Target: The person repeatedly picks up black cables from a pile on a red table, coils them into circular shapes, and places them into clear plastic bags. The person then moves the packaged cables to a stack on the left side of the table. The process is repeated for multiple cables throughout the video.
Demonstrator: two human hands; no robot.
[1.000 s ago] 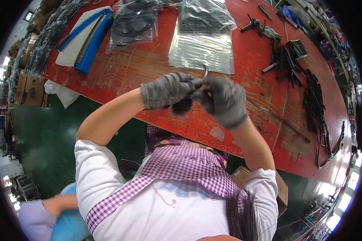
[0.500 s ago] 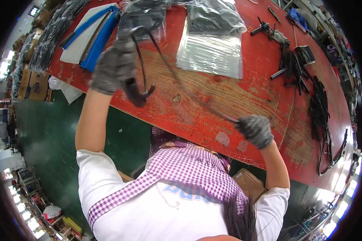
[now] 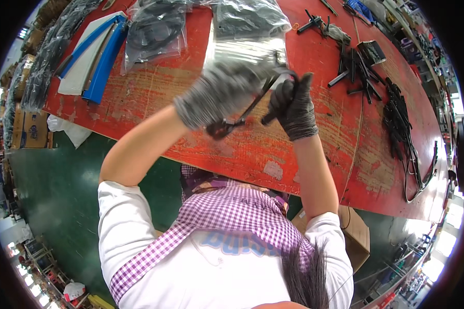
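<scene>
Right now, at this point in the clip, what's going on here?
A person is handling a black cord over a red table. The gloved right hand grips it; the gloved left hand is close by, too blurred to show its grip. Plastic bags lie beyond.

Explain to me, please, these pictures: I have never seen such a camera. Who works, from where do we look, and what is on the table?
There is no machine: a person's left hand and right hand do the work, both gloved. The view comes from a fisheye camera on that person's head, looking down, so straight edges bend. On the red table lie clear bags, a bagged coil, a blue-and-white object, black tubes and black cables. The right hand holds a black cord; the left hand is at it too, but blurred, so its grip is unclear.
</scene>
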